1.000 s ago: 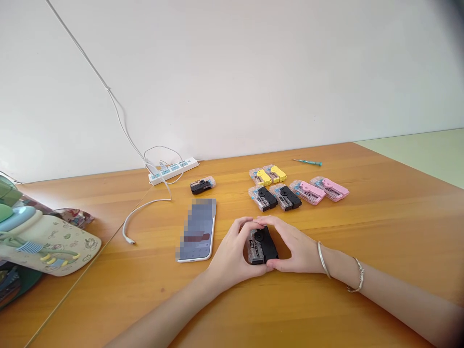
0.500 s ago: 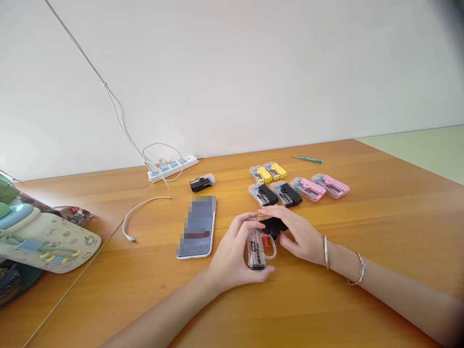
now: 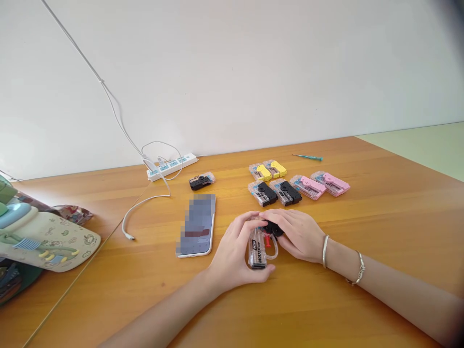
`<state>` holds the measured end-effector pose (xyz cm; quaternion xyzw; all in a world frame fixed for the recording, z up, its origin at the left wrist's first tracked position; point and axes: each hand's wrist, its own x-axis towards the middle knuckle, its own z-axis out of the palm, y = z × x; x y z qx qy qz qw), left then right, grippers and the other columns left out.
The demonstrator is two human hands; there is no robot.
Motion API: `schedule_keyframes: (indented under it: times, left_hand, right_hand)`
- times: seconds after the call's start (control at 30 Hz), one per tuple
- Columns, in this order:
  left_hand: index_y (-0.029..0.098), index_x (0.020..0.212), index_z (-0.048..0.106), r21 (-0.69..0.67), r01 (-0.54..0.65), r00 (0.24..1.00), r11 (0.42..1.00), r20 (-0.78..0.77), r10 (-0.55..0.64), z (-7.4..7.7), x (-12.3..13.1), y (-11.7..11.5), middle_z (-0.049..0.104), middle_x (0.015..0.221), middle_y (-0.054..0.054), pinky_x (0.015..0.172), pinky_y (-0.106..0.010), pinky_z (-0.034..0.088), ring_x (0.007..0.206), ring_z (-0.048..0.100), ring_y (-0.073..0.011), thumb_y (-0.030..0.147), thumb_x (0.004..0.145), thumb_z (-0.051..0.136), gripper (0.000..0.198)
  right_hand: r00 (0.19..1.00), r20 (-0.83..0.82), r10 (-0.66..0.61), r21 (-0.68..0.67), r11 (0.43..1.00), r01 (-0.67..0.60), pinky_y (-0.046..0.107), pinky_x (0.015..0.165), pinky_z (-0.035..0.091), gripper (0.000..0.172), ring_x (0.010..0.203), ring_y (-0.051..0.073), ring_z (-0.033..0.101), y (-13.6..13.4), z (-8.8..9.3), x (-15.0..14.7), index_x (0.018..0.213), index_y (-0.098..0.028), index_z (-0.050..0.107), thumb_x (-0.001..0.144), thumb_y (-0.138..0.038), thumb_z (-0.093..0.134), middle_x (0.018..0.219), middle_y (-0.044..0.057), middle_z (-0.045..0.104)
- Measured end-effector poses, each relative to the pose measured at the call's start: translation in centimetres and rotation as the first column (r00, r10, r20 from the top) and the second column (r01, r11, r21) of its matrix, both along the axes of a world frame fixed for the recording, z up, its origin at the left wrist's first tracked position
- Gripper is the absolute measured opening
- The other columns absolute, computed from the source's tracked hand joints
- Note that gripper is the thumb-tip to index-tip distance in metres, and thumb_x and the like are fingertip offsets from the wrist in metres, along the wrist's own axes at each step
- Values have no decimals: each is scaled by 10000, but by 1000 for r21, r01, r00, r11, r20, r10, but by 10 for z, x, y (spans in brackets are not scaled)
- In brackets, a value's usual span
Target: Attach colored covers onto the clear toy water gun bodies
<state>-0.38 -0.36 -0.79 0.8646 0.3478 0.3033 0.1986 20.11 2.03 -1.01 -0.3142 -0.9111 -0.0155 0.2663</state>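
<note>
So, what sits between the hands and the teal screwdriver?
In the head view, black water guns nearest, with pink ones and yellow ones beyond.

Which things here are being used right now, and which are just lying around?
Being used:
left hand
right hand
clear toy water gun

Lying around:
yellow toy water guns
black toy water guns
pink toy water guns
phone
power strip
white cable
small teal screwdriver

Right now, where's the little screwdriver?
In the head view, the screwdriver lies near the far edge of the table, behind the pink water guns and right of the yellow ones.
</note>
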Motion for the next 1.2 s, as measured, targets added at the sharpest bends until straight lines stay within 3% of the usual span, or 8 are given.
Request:
schedule_keyframes:
  times: [0.3, 0.6, 0.8, 0.9, 1.0, 1.07, 1.13, 1.2]
  left_hand:
    - [208, 1271, 339, -44, 5, 999, 999, 54, -3, 3, 4, -1, 343, 1312, -120, 1051, -395, 330, 1262, 342, -253, 184, 675, 596, 650]
    - [220, 1209, 445, -385, 59, 940, 921, 333, 79, 5, 5, -2, 449, 1218, -83, 991, -346, 393, 1158, 453, -212, 189, 818, 479, 393]
    - [204, 1141, 476, -420, 83, 876, 904, 464, 135, 3, 5, -5, 500, 1118, -87, 915, -364, 429, 1034, 509, -223, 312, 846, 477, 314]
    - [205, 1081, 489, -380, 79, 864, 922, 487, 126, 2, 4, -7, 498, 1114, -94, 883, -359, 445, 1023, 517, -228, 381, 840, 487, 299]
    - [212, 979, 498, -314, 46, 862, 948, 492, 121, 2, 4, -7, 475, 1150, -101, 867, -363, 453, 1034, 515, -230, 400, 831, 497, 239]
    - [213, 914, 489, -274, 21, 866, 962, 486, 120, 2, 4, -7, 473, 1158, -108, 850, -375, 461, 1044, 514, -242, 407, 822, 504, 215]
    - [212, 881, 480, -237, 1, 872, 971, 476, 115, 2, 4, -7, 483, 1140, -113, 839, -389, 465, 1047, 513, -256, 415, 806, 515, 219]
    - [213, 871, 477, -208, -12, 876, 978, 469, 111, 1, 5, -8, 490, 1109, -111, 828, -397, 467, 1035, 517, -259, 404, 791, 527, 213]
  right_hand:
    - [969, 171, -181, -47, 980, 191, 319, 549, 489, 487, 767, 224, 681, -6, 1, -5, 1272, -122, 415, 790, -119, 348, 1024, 87, 695]
    - [974, 98, -204, -222, 950, 221, 360, 658, 521, 432, 889, 235, 661, -7, -2, -8, 1240, -134, 448, 830, -144, 312, 1138, 91, 648]
    - [977, -143, -156, -422, 903, 82, 379, 751, 503, 380, 923, 225, 633, -11, 3, -11, 1178, -182, 484, 819, -150, 363, 1086, 83, 653]
    - [906, -347, -241, -643, 765, -43, 360, 736, 514, 323, 840, 200, 644, -10, 6, -14, 1119, -199, 508, 799, -193, 471, 1003, 69, 660]
    - [792, -440, -423, -876, 398, -274, 314, 580, 532, 372, 599, 152, 630, -11, 9, -15, 1115, -195, 482, 781, -328, 580, 748, 10, 642]
    - [716, -471, -515, -875, 171, -453, 310, 635, 543, 426, 620, 138, 645, -13, 10, -16, 1108, -200, 480, 751, -370, 637, 726, -12, 631]
    - [644, -505, -575, -818, 80, -570, 309, 746, 535, 432, 719, 130, 663, -16, 9, -17, 1093, -210, 494, 727, -347, 678, 808, -7, 643]
    - [599, -521, -608, -789, 75, -610, 299, 774, 530, 422, 734, 114, 659, -19, 8, -19, 1075, -215, 502, 716, -317, 698, 832, -15, 637]
